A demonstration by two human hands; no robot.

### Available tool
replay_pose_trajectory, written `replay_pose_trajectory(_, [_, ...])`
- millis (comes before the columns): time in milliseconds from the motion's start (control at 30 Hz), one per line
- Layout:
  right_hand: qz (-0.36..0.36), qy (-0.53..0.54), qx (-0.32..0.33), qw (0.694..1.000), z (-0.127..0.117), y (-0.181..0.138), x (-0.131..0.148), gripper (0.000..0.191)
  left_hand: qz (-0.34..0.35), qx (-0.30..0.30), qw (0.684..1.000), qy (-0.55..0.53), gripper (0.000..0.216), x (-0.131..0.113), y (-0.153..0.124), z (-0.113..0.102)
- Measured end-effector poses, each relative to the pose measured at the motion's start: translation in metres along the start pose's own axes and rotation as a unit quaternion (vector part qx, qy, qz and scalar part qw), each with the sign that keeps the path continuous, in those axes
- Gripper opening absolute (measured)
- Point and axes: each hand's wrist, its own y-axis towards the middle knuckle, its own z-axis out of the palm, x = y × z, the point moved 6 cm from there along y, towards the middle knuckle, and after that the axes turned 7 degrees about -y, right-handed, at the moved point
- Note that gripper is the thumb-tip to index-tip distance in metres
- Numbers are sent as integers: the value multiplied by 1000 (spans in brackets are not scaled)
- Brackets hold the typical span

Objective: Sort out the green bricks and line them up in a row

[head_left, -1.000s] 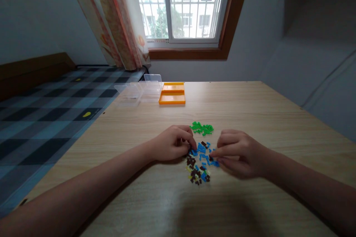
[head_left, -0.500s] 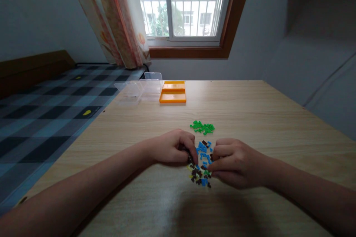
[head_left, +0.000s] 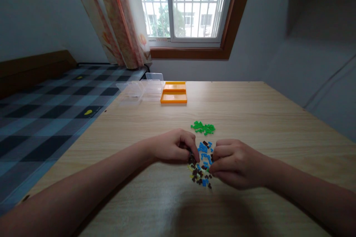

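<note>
A mixed pile of tiny plastic building pieces lies on the table between my two hands, with blue pieces (head_left: pixel 203 148), dark brown pieces (head_left: pixel 197 173) and a few yellow ones. My left hand (head_left: pixel 176 146) is at the pile's left side, fingers curled and the index fingertip down among the pieces; what it may hold is hidden. On the right side, my right hand (head_left: pixel 236 163) is closed in a pinch, with a small green piece (head_left: pixel 207 170) showing at its fingertips. Beyond both hands lies a separate heap of bright green pieces (head_left: pixel 204 127).
An open orange plastic case (head_left: pixel 174 101) stands at the table's far side, beside clear plastic boxes (head_left: pixel 133 94) with lids raised. A bed with a checked cover (head_left: pixel 55 118) runs along the left. Past the wooden table (head_left: pixel 250 118) are a wall and a window.
The green bits low in the mixed pile have mostly gone from view, and one now shows at my right fingertips. My left hand has barely moved. The view has shifted slightly.
</note>
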Motion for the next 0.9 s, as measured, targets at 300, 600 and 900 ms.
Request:
replay_pose_trajectory(300, [34,29,18,999,3,-1,-7,15,-32,-25,997,-68,33,7,0,-1])
replay_pose_trajectory(600, [41,65,-3,997,3,1,-7,13,-27,-27,995,-95,27,3,2,1])
replay_pose_trajectory(900, [19,45,-5,999,1,4,-1,15,-29,-40,994,-100,25,3,1,0])
